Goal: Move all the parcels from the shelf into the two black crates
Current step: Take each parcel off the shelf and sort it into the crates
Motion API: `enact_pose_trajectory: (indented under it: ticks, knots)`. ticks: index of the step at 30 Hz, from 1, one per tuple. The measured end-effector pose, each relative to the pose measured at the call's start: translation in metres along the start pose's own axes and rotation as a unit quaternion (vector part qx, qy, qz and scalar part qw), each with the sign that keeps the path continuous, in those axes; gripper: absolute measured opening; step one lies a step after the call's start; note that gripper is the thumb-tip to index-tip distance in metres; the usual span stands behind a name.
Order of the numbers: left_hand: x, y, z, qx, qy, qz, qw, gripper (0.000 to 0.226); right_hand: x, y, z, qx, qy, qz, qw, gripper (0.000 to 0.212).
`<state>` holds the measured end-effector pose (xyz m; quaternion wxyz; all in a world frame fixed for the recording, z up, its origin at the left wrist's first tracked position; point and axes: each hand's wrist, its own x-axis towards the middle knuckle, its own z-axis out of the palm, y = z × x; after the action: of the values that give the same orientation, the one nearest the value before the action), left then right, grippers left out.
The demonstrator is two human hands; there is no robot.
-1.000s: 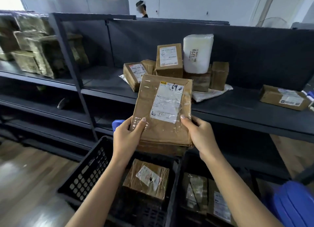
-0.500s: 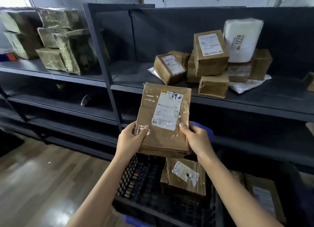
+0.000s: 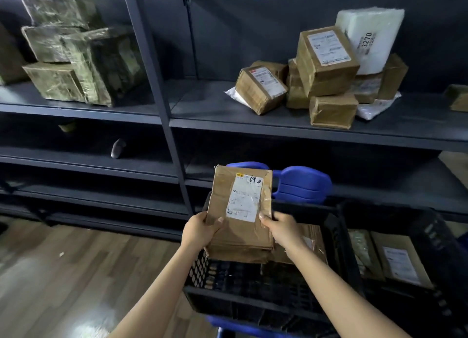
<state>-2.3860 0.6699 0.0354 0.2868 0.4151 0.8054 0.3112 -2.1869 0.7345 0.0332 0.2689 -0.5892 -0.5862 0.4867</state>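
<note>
Since half a second ago I've lowered the flat parcel (image 3: 240, 211) over the left crate (image 3: 253, 302); my left hand (image 3: 200, 232) and right hand (image 3: 283, 230) have fingers clamped on its lower edges. The shelf (image 3: 278, 125) pile at 1 o'clock remains, so I'd release next

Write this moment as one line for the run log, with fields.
stage: placing | left hand: holds parcel | right hand: holds parcel | parcel: above left crate | shelf: parcels remain
</note>
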Motion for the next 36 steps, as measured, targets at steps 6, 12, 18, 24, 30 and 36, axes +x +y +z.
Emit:
enact_pose_trajectory:
  ticks: [6,12,18,24,30,36]
  knots:
    - [0.005,-0.027,0.015,0.031,-0.016,-0.022,0.999,0.019,0.008,0.026,0.025,-0.039,-0.017,0.036,0.998,0.027]
    - [0.009,-0.047,0.027,0.059,-0.038,-0.054,0.996,0.017,0.009,0.050,0.040,-0.063,-0.045,0.076,0.994,0.024]
    - [0.019,-0.063,0.047,0.089,-0.053,-0.082,0.991,0.029,0.020,0.069,0.051,-0.066,-0.062,0.096,0.991,0.026]
    - [0.035,-0.074,0.069,0.089,-0.042,-0.077,0.992,0.013,0.041,0.096,0.065,-0.068,-0.062,0.101,0.991,0.024]
    - [0.060,-0.094,0.098,0.112,-0.054,-0.077,0.989,0.042,0.063,0.128,0.083,-0.046,-0.081,0.132,0.987,0.025]
    - [0.075,-0.114,0.115,0.131,-0.092,-0.093,0.983,0.027,0.079,0.151,0.098,-0.078,-0.081,0.132,0.985,0.026]
